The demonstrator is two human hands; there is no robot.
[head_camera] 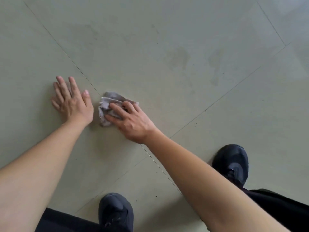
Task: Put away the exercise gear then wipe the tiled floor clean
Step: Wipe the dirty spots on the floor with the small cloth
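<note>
On the tiled floor (150, 27), just ahead of the crouched person's dark shoes (231, 163): a crumpled grey cloth (107, 104), lying over a grout line (80, 72).

- Right hand (132, 121) on top of the cloth. Its fingers (117, 109) are laid fairly straight across it, pressing down, not clenched round it.
- Left hand (71, 101) flat on the tile just left of the cloth, spread, holding nothing. Likely a prop.
- The cloth is bunched, with no clear long axis, and pokes out past the right fingertips toward the left hand.
- Faint dull smudges (178, 56) beyond and right of the cloth, well apart.

Judgement: wiping stage. The right hand is the one to sweep the cloth toward the smudges. No exercise gear in view.
</note>
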